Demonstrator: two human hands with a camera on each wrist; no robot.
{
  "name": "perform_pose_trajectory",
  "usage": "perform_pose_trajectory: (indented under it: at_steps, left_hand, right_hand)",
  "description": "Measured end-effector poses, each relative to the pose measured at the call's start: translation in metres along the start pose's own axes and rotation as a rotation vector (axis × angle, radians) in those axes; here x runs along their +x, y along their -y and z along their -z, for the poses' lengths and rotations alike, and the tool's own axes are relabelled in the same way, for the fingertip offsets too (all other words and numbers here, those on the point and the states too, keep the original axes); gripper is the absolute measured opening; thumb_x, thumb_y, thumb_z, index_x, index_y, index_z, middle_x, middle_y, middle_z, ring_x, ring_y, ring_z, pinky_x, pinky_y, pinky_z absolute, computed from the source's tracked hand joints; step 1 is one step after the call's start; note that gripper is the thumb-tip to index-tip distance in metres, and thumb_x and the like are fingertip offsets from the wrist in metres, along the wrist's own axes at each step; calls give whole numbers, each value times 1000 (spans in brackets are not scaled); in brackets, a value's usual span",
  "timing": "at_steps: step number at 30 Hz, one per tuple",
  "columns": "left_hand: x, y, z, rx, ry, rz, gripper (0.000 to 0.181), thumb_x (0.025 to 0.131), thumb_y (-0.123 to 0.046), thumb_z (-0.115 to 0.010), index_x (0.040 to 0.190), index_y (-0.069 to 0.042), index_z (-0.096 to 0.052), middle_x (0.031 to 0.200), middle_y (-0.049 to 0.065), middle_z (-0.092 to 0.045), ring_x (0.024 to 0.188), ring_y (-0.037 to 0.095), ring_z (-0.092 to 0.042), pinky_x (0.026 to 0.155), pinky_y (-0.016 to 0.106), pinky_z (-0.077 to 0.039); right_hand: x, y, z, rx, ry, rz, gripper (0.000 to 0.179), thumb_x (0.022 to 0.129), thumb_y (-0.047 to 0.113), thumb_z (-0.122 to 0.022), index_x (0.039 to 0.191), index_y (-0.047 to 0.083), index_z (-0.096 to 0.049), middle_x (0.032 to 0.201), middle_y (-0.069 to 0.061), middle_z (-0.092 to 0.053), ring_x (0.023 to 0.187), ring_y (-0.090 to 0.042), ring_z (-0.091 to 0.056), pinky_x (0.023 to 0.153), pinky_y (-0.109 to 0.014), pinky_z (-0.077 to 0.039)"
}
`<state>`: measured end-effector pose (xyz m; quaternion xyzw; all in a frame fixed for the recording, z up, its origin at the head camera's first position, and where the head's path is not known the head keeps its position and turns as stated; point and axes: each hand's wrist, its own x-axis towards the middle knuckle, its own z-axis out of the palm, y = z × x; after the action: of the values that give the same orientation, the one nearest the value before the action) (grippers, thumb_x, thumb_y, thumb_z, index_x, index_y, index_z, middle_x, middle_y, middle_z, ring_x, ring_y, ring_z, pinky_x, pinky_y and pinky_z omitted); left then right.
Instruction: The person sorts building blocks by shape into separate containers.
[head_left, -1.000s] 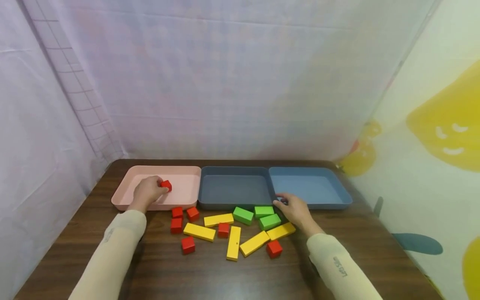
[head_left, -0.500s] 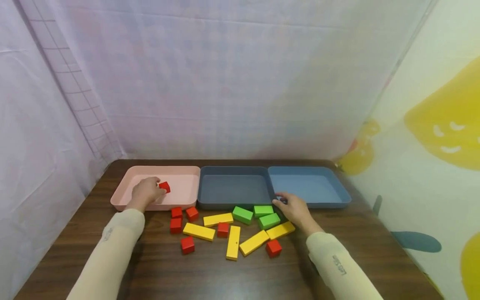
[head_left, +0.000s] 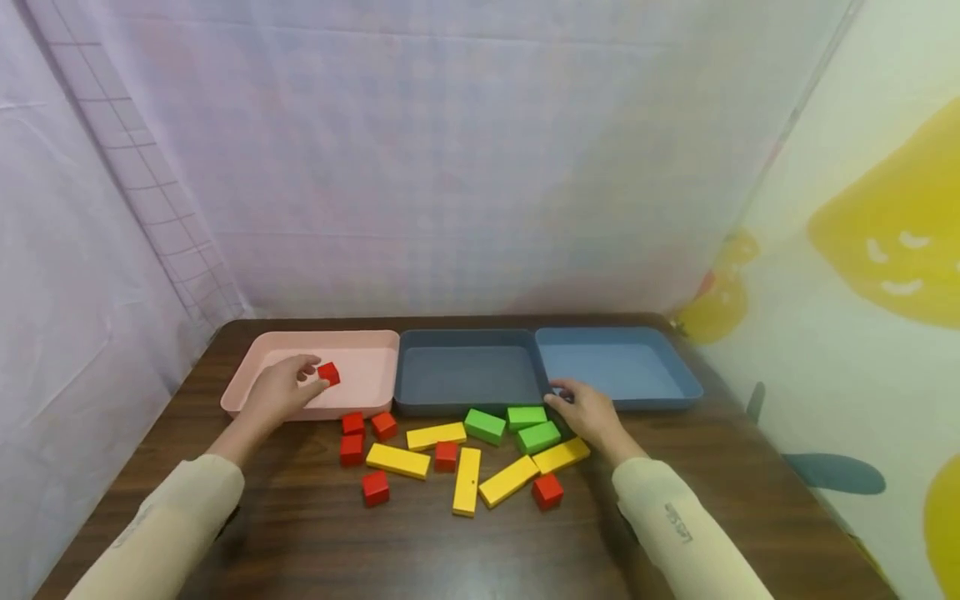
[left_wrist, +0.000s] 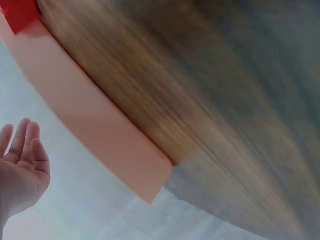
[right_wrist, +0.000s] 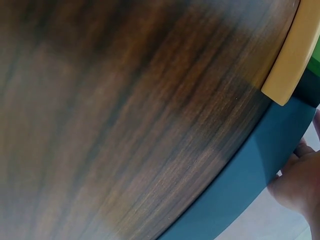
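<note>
In the head view a red cube (head_left: pixel 328 373) lies in the pink tray (head_left: pixel 360 406). My left hand (head_left: pixel 279 388) hovers over that tray with thumb and fingers spread apart, its fingertips just left of the cube. The left wrist view shows the same hand (left_wrist: pixel 25 172) with relaxed fingers and nothing in it. My right hand (head_left: pixel 588 412) is at the front corner where the dark grey tray (head_left: pixel 472 408) meets the blue tray (head_left: pixel 660 403), fingers loosely bent at the rims. In the right wrist view this hand (right_wrist: pixel 300 182) is partly cut off beyond the blue wall.
On the wooden table (head_left: pixel 420 550) in front of the trays lie several red cubes (head_left: pixel 376 489), several long yellow blocks (head_left: pixel 467 482) and three green blocks (head_left: pixel 538 437). A white cloth (head_left: pixel 450 167) hangs behind the table. A patterned wall (head_left: pixel 862 333) stands at the right.
My left thumb and fingers have opened off the red cube and drawn back to the left, leaving it in the pink tray. My right hand has stayed in place.
</note>
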<state>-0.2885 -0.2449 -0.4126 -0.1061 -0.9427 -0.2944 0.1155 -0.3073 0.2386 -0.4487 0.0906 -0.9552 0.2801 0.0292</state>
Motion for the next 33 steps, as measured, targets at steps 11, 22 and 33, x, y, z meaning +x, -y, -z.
perform_pose_trajectory:
  at_steps: [11, 22, 33]
  left_hand:
    - [-50, -22, -3, -104, 111, -93, 34, 87, -17, -77, 112, 4, -67, 99, 13, -70, 89, 28, -66, 81, 47, -55]
    - [-65, -23, -26, -63, 292, -49, 36, 84, -22, -80, 112, -4, -67, 108, 5, -68, 98, 26, -66, 87, 48, -54]
    - [-67, -24, -34, -29, 262, -123, 32, 82, -17, -81, 108, -3, -68, 102, 5, -68, 90, 22, -64, 82, 46, -54]
  right_hand:
    - [2, 4, 1, 7, 10, -4, 46, 101, 32, -59, 139, 7, -57, 125, -22, -63, 112, -39, -60, 92, -56, -49]
    - [0, 4, 1, -6, 5, 16, 44, 100, 29, -60, 137, 4, -58, 126, -23, -63, 113, -39, -60, 92, -56, -49]
    - [0, 2, -1, -5, -11, 26, 44, 100, 29, -60, 137, 4, -58, 126, -23, -63, 114, -40, -60, 93, -58, -47]
